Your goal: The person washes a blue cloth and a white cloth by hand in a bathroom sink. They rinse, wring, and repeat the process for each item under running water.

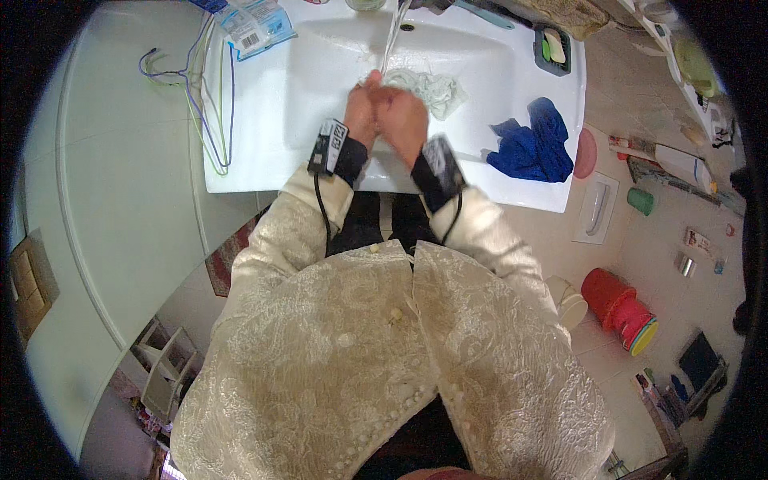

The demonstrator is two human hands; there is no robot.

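Both hands meet over the basin of a white sink (pixel 252 141), just under a thin stream of water (pixel 393 36). My left hand (pixel 362 111) presses against my right hand (pixel 403 117); whether something small lies between them is hidden. A pale wet cloth (pixel 441 90) lies crumpled in the basin, beside and partly behind the hands. On the sink's right ledge rests a bunched dark blue cloth (pixel 531 150).
Two thin hangers (pixel 231 108) and a blue-and-white plastic packet (pixel 255 27) lie on the left ledge. A dark soap dish (pixel 563 65) with soap (pixel 555 45) sits back right. Red buckets (pixel 606 294) stand on the floor at right.
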